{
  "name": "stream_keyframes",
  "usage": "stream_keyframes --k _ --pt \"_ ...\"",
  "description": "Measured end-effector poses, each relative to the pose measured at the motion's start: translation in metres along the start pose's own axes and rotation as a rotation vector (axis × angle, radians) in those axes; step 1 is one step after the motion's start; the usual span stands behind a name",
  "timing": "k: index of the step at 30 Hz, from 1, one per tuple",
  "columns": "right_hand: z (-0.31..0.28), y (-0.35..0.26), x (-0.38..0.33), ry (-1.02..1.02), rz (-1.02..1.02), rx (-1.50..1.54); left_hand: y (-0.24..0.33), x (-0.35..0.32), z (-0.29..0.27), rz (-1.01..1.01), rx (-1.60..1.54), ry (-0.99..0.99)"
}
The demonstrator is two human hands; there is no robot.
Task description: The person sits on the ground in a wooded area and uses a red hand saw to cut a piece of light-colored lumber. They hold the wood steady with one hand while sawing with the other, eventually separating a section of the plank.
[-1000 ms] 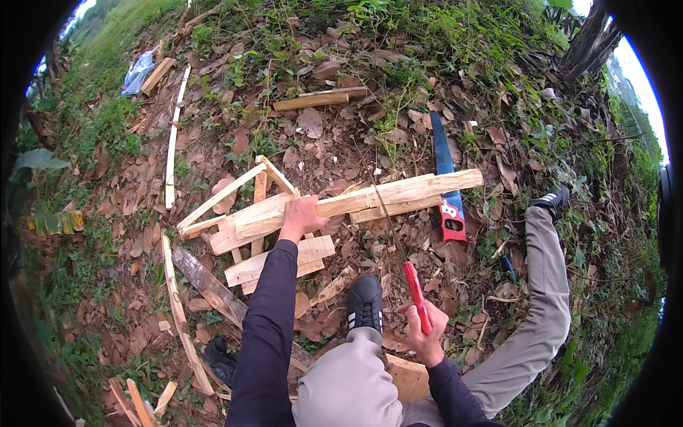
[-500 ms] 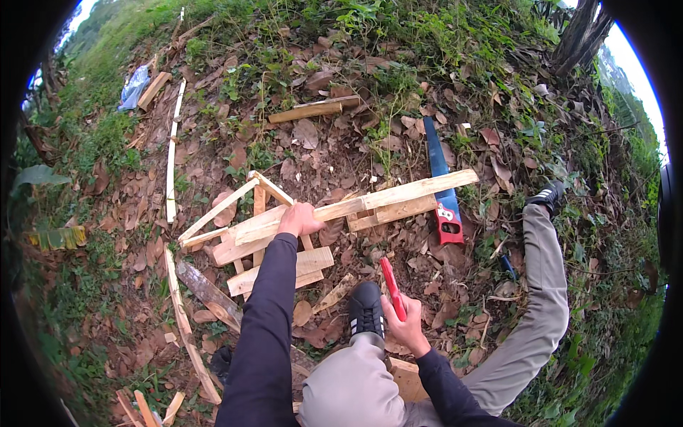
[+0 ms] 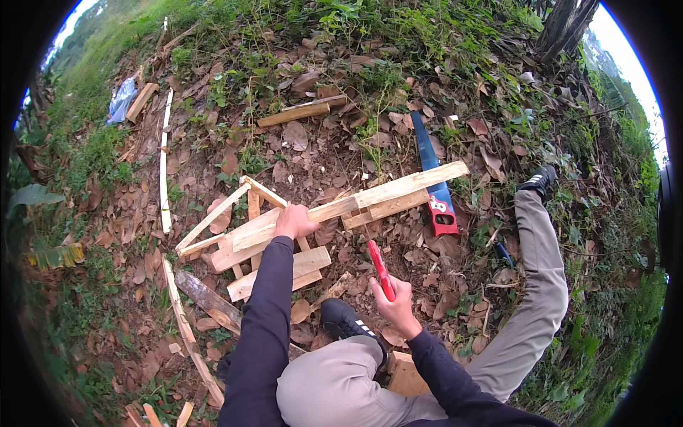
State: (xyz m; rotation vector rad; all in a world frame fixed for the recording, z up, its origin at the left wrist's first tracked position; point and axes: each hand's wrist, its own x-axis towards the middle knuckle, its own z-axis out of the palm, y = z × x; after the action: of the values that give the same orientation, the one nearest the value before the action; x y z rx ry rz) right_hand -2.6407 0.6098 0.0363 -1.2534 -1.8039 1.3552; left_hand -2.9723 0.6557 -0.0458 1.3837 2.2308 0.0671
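Observation:
My left hand is closed on a long pale wooden plank, pressing it over a small wooden frame. The plank runs diagonally to the right, past a short timber block beneath it. In my right hand, fingers wrapped round, is a red-handled saw. Its blade looks edge-on, only a thin line toward the plank, so its shape is hard to make out. Another handsaw, blue-bladed with a red handle, lies on the ground under the plank's right part.
Short boards lie beside my left forearm. Long thin strips stretch along the left, near a blue plastic bag. Farther ahead rest more timber pieces. My left shoe is close below the plank; leaves and weeds cover the slope.
My right hand with the red-handled saw has moved a little left and up, nearer the plank. My left shoe has turned and shifted left. The left hand keeps its grip.

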Motion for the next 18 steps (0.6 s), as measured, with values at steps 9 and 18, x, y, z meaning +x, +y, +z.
stream_keyframes --k 9,18 --pt "-0.031 0.007 -0.038 -0.210 -0.084 0.061 0.001 0.002 -0.001 -0.006 -0.034 -0.004" --pt "-0.037 0.013 -0.023 -0.202 0.249 0.274 -0.001 0.004 0.002 -0.015 -0.020 -0.038"
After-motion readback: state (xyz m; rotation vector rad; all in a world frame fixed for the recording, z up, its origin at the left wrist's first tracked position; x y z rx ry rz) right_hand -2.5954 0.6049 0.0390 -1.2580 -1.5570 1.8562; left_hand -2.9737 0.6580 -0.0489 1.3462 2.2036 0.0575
